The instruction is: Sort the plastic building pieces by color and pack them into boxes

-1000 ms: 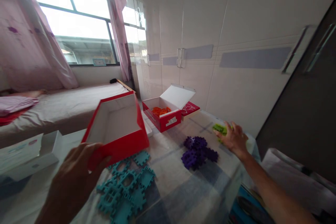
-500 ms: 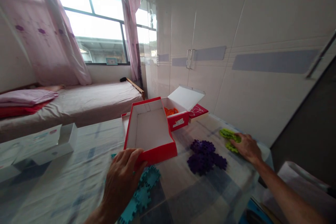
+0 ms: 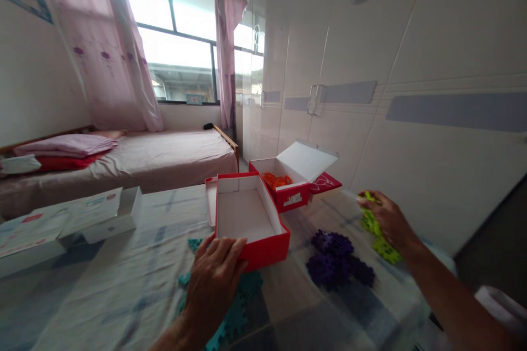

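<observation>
My left hand [image 3: 216, 279] grips the near edge of a red box [image 3: 267, 249] with a white inside; no pieces show in it. My right hand [image 3: 389, 219] is closed on some yellow-green gear pieces [image 3: 370, 222], lifted a little at the table's right side. One more yellow-green gear [image 3: 387, 251] hangs or lies just below that hand; I cannot tell which. Dark purple gear pieces [image 3: 333, 260] are heaped between the two hands. Under and beside my left hand lie turquoise gear pieces [image 3: 236, 312], partly hidden by the hand and box.
Behind the held box stands another red box [image 3: 288, 197], its white lid [image 3: 307, 162] raised, with orange pieces [image 3: 276, 180] inside. A white carton [image 3: 111, 225] lies at the left on the checked tablecloth [image 3: 160, 269]. A white wardrobe [image 3: 349, 137] borders the far right side; a bed [image 3: 177, 153] stands beyond.
My right hand has closed on the yellow-green gears and raised them from the table. The red box in my left hand looks lower and flatter. The view has turned slightly left.
</observation>
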Tool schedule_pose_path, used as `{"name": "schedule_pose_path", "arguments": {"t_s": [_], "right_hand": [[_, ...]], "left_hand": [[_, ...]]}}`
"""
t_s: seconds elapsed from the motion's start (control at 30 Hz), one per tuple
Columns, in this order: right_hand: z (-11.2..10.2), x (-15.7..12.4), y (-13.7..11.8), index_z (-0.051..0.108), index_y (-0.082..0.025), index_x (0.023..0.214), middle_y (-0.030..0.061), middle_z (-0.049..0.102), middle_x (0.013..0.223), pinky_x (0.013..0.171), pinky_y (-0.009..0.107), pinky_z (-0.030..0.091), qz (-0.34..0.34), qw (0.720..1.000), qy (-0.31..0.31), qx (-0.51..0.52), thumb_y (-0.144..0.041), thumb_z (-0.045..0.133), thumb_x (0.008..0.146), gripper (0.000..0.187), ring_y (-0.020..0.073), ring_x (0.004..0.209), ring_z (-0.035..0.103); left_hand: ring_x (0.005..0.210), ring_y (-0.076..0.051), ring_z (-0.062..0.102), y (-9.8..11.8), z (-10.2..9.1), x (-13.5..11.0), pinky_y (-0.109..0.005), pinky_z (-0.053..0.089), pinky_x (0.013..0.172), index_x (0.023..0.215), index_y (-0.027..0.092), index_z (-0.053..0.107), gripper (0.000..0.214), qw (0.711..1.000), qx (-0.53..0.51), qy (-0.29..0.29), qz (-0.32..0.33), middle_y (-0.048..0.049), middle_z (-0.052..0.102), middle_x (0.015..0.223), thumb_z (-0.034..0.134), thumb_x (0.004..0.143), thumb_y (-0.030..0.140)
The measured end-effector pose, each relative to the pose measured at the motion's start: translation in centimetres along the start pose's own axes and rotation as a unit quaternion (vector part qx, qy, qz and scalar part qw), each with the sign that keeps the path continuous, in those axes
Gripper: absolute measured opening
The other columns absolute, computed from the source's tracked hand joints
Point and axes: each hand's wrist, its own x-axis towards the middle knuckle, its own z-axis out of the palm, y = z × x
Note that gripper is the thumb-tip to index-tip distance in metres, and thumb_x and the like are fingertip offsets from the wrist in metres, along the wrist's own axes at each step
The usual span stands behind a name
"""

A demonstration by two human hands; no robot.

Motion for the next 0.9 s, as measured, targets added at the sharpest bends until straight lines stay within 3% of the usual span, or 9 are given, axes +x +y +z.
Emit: {"name": "schedule_pose_path", "arguments": {"t_s": [0.1,0.2,0.3,0.4,0.5,0.6,0.67,0.77,0.9], "right_hand": [[5.7,-1.6,-7.0,0.057,-0.019,0.089,0.0004,0.058,0.078,0.059,0.026,0.044,-0.006,0.983,-0.146,0.113,-0.041,0.062,0.065,0.033,0.0126,0.063,0.053],[11.5,-3.5,-11.6,0.059,-0.02,0.091,-0.0019,0.056,0.077,0.061,0.025,0.043,-0.079,0.962,-0.237,0.11,-0.037,0.059,0.07,0.027,0.0114,0.065,0.051],[15.8,-5.6,-13.7,0.063,-0.02,0.089,0.0,0.057,0.087,0.073,0.027,0.044,-0.15,0.95,-0.27,0.042,-0.032,0.061,0.069,0.023,0.013,0.077,0.054],[17.0,-7.6,-14.1,0.066,-0.022,0.097,0.0048,0.057,0.105,0.088,0.036,0.042,-0.203,0.921,-0.327,-0.062,-0.037,0.067,0.066,0.034,0.0199,0.098,0.054],[14.8,-8.5,-13.6,0.063,-0.026,0.108,0.0062,0.052,0.124,0.099,0.044,0.035,-0.289,0.9,-0.314,-0.088,-0.046,0.067,0.069,0.043,0.0256,0.119,0.044],[9.7,-7.2,-11.2,0.062,-0.027,0.109,0.0032,0.054,0.123,0.102,0.038,0.035,-0.324,0.924,-0.192,-0.064,-0.038,0.056,0.081,0.03,0.0202,0.118,0.047],[5.6,-5.2,-7.8,0.061,-0.024,0.108,0.0047,0.058,0.117,0.101,0.039,0.036,-0.289,0.947,-0.083,-0.112,-0.033,0.05,0.084,0.028,0.0201,0.112,0.051],[-0.2,-1.9,-0.2,0.058,-0.019,0.116,0.0118,0.055,0.121,0.1,0.044,0.035,-0.136,0.947,0.007,-0.292,-0.041,0.053,0.08,0.042,0.0266,0.116,0.047],[-4.4,0.9,8.8,0.045,-0.021,0.132,0.0187,0.044,0.134,0.094,0.06,0.033,0.135,0.89,-0.011,-0.435,-0.068,0.048,0.073,0.076,0.0403,0.123,0.038]], "left_hand": [[0.08,-0.018,0.057,0.2,-0.3,0.1,-0.038,0.038,0.088,0.107,0.019,0.056,0.02,1.0,-0.002,0.009,0.003,-0.0025,0.062,0.089,0.046,0.09,0.023],[0.08,-0.018,0.057,0.6,-0.8,0.3,-0.038,0.037,0.088,0.105,0.019,0.056,0.018,1.0,-0.01,0.014,0.005,-0.0022,0.063,0.088,0.046,0.09,0.023],[0.079,-0.018,0.057,1.3,-1.4,0.4,-0.038,0.037,0.088,0.104,0.019,0.056,0.018,0.999,-0.028,0.011,0.013,-0.0022,0.063,0.088,0.046,0.09,0.022],[0.076,-0.017,0.057,2.0,-2.2,0.3,-0.037,0.037,0.087,0.101,0.019,0.057,0.017,0.999,-0.04,0.015,0.034,-0.0017,0.063,0.085,0.045,0.089,0.02],[0.074,-0.017,0.057,2.2,-3.1,0.3,-0.036,0.038,0.084,0.098,0.019,0.058,0.016,0.997,-0.039,0.021,0.066,-0.0014,0.063,0.083,0.044,0.09,0.022],[0.075,-0.017,0.059,2.3,-3.9,0.2,-0.036,0.039,0.082,0.098,0.019,0.058,0.017,0.995,-0.034,0.013,0.092,-0.0019,0.064,0.084,0.044,0.09,0.026],[0.075,-0.017,0.059,2.5,-4.3,0.0,-0.036,0.039,0.084,0.099,0.019,0.057,0.018,0.994,-0.033,0.013,0.102,-0.0018,0.065,0.084,0.044,0.09,0.027],[0.076,-0.017,0.061,3.1,-4.5,-0.7,-0.037,0.038,0.088,0.102,0.019,0.056,0.018,0.993,-0.034,0.013,0.114,-0.0019,0.066,0.085,0.045,0.09,0.027],[0.08,-0.017,0.062,3.6,-3.9,-2.0,-0.039,0.038,0.09,0.106,0.02,0.055,0.02,0.993,-0.023,-0.012,0.119,-0.0023,0.067,0.089,0.049,0.088,0.026]]}}
